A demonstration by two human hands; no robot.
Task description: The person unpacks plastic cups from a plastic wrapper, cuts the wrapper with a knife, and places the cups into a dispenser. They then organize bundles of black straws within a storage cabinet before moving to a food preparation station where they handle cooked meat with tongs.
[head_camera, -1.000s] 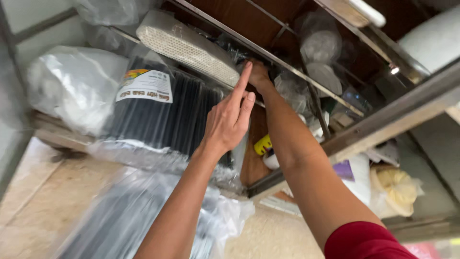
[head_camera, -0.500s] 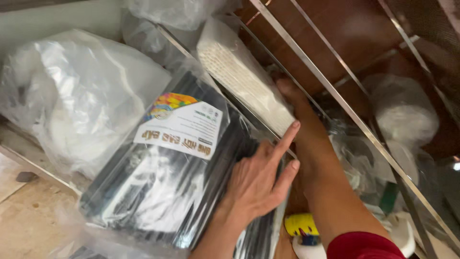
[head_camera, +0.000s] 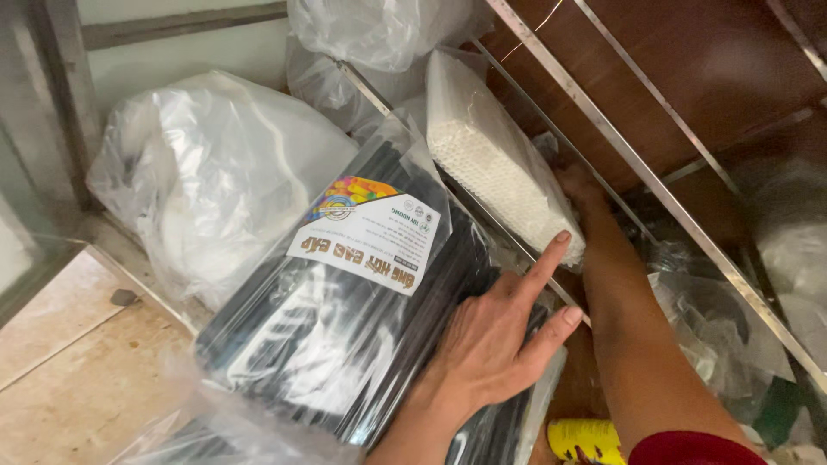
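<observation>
My left hand (head_camera: pixel 495 344) lies flat on a clear plastic pack of black straws (head_camera: pixel 345 319) with a white label. Its fingers are spread and the index finger points up toward a white packet. That packet, a clear-wrapped white textured bundle (head_camera: pixel 500 164), leans against the straw pack on the shelf. My right hand (head_camera: pixel 579 188) reaches past it along a metal rail (head_camera: pixel 603 138). The fingers are hidden behind the packet, so its grip does not show. My right forearm runs down to a red sleeve (head_camera: pixel 689 448).
A large crumpled clear bag with white contents (head_camera: pixel 215 172) sits left of the straws, with more clear bags (head_camera: pixel 379 34) above. A yellow object (head_camera: pixel 586 439) lies low between my arms. Brown wood panel and metal bars are on the right, tiled floor (head_camera: pixel 69 370) at lower left.
The view has closed in on the shelf. My left hand has settled lower on the straw pack, and my right hand has pushed further in beside the white packet.
</observation>
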